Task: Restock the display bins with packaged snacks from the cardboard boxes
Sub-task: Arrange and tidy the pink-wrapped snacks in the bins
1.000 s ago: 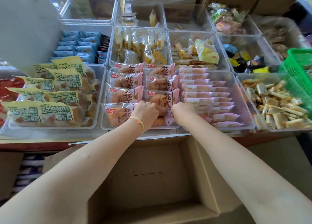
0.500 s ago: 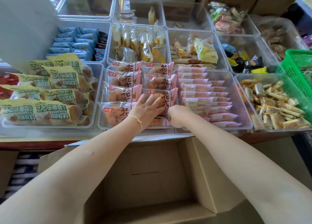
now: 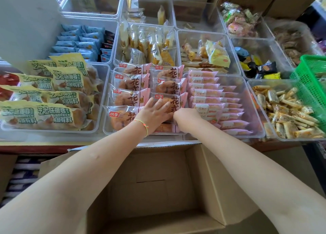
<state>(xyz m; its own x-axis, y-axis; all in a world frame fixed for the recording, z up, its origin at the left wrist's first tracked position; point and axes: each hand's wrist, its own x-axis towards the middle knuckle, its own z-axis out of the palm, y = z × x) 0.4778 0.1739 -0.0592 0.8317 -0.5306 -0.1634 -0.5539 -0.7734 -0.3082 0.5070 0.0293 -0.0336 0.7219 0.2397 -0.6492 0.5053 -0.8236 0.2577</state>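
Pink bread packets (image 3: 165, 99) filled the clear middle bin (image 3: 107, 129). My left hand (image 3: 155, 113) pressed one packet, fingers straight and apart; my right hand (image 3: 187, 118) curled beside it, grip indeterminate.

- A snack shop: rows of clear display bins (image 3: 105, 99) hold wrapped pastries (image 3: 130, 83) for sale.
- Cardboard stock box (image 3: 220, 189) and green shopping basket (image 3: 310, 85) beside them.

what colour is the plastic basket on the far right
Green: the mesh basket shows in the head view, at the right edge.
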